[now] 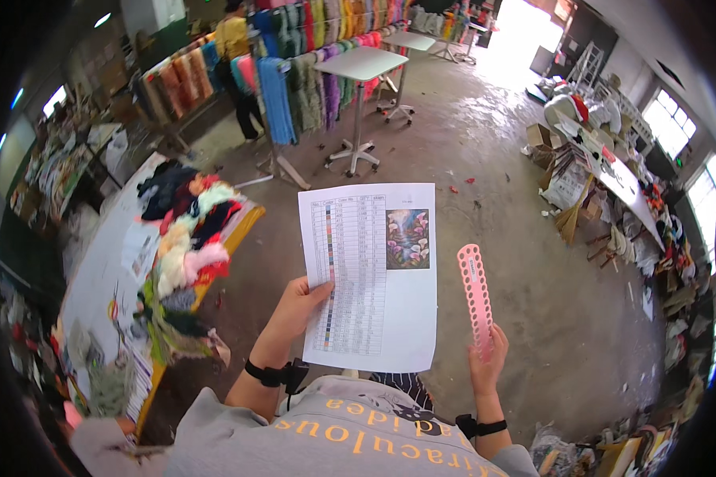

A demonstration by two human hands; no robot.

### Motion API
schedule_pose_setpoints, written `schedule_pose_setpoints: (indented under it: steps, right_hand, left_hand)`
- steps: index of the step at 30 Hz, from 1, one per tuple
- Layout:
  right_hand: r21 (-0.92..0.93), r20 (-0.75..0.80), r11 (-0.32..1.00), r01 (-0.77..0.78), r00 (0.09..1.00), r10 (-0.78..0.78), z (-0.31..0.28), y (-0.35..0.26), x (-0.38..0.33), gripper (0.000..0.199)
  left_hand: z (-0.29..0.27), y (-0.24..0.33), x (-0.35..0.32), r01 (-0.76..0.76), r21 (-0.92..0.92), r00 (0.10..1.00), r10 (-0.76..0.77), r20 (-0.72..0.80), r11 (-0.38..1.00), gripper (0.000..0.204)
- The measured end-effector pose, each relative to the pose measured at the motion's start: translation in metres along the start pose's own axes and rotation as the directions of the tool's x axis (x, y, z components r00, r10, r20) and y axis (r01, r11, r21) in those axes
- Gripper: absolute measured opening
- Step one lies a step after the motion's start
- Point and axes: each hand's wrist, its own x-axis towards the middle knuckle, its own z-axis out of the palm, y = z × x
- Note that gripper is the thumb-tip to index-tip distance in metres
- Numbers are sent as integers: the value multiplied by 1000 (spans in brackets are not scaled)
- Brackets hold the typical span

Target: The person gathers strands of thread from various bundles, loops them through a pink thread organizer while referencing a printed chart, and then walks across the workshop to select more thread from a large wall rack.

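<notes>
My left hand point(296, 308) grips the left edge of a white paper sheet point(410, 318), its thumb on top and the other fingers hidden behind. On the sheet are a printed table with a column of small colour swatches and a small colour picture point(407, 239) of flowers. To the right, my right hand point(489, 362) is closed around the lower end of a pink thread holder card point(474, 290), a long strip with holes along both edges. The strip stands nearly upright, apart from the sheet. Dark bands circle both my wrists.
A table point(95, 270) at left bears heaps of coloured yarn point(191, 238). Ahead stand racks of hanging yarn skeins point(278, 99), a person in a yellow top point(231, 38) and wheeled tables point(362, 63). Cardboard boxes point(539, 139), a broom point(571, 215) and a cluttered table point(624, 183) line the right.
</notes>
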Motion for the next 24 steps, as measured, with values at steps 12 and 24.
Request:
schedule_pose_setpoints:
  steps: [12, 24]
  right_hand:
    - [-7, -40, 1000, 15, 999, -16, 146, 150, 275, 58]
    - [295, 153, 893, 339, 906, -394, 323, 165, 640, 54]
  left_hand:
    - [28, 67, 324, -29, 41, 998, 31, -53, 999, 24]
    - [-7, 124, 539, -128, -26, 954, 116, -275, 991, 24]
